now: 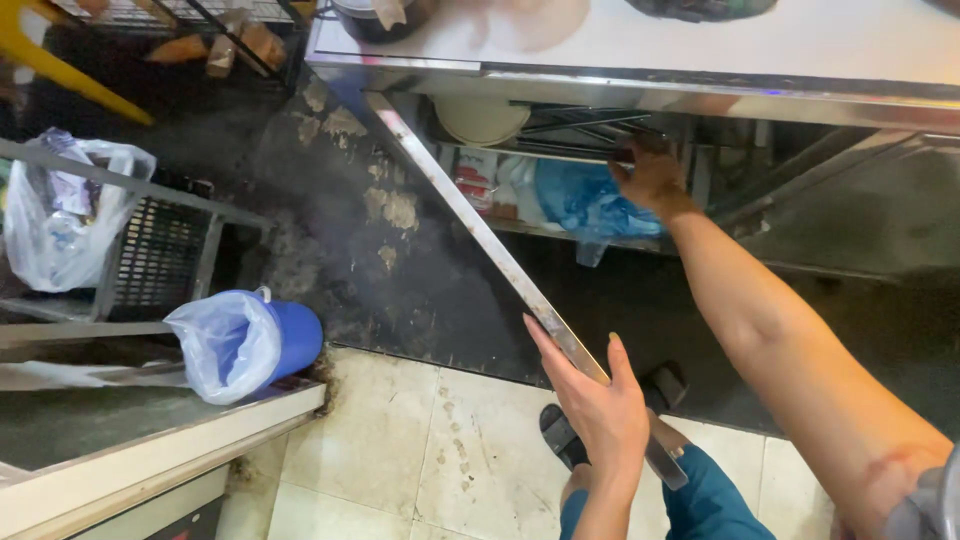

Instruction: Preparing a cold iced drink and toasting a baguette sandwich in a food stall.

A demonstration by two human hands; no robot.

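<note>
Both forearms are bare. A grey sleeve edge [930, 505] shows at four o'clock on the right arm. Teal trousers [705, 500] cover the legs at six o'clock, above dark open sandals [562, 436], possibly rubber. Fingernails look faintly painted, though blur prevents certainty.

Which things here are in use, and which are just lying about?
In hand:
- right hand reaching onto the wire shelf under the steel table
- blue plastic bag just below that hand
- left hand resting on the table leg

Lying about:
- blue bin with a clear liner
- white bag on the crate
- white bowl
</note>
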